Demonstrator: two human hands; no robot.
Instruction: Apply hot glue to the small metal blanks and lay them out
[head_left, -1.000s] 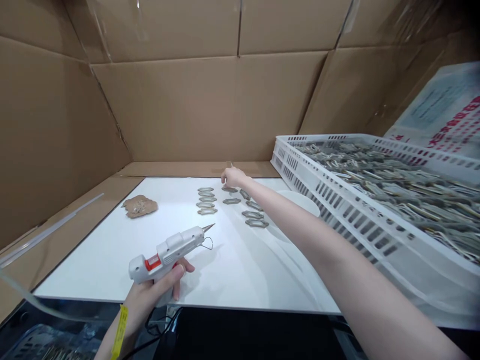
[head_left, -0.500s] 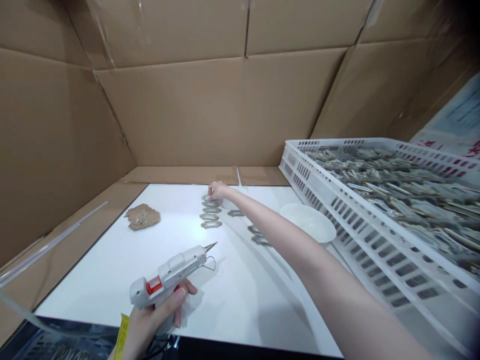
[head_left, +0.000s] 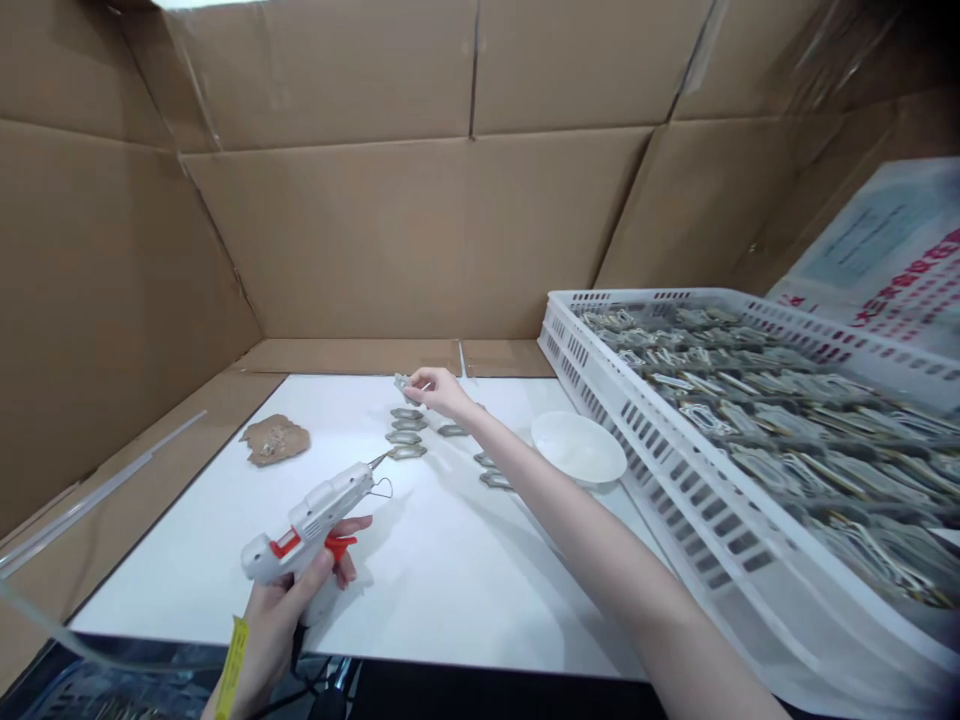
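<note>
My left hand (head_left: 300, 590) grips a white glue gun (head_left: 311, 518) with a red trigger, its nozzle pointing up and right toward a column of small grey metal frame pieces (head_left: 405, 432) on the white board (head_left: 420, 560). My right hand (head_left: 439, 390) reaches across to the far end of that column and pinches one frame piece (head_left: 403, 381), lifted off the board. More frame pieces (head_left: 495, 472) lie to the right, partly hidden by my right forearm.
A white slotted crate (head_left: 660, 440) full of the same metal pieces stands on the right. A shallow white dish (head_left: 577, 447) sits beside it. A brown glue-stained cardboard scrap (head_left: 274, 439) lies at the left. Cardboard walls enclose the board; a clear glue stick (head_left: 97, 490) lies far left.
My right hand moved left from the middle rows to the left column and picked up a frame piece. The glue gun rose and its tip swung toward the pieces.
</note>
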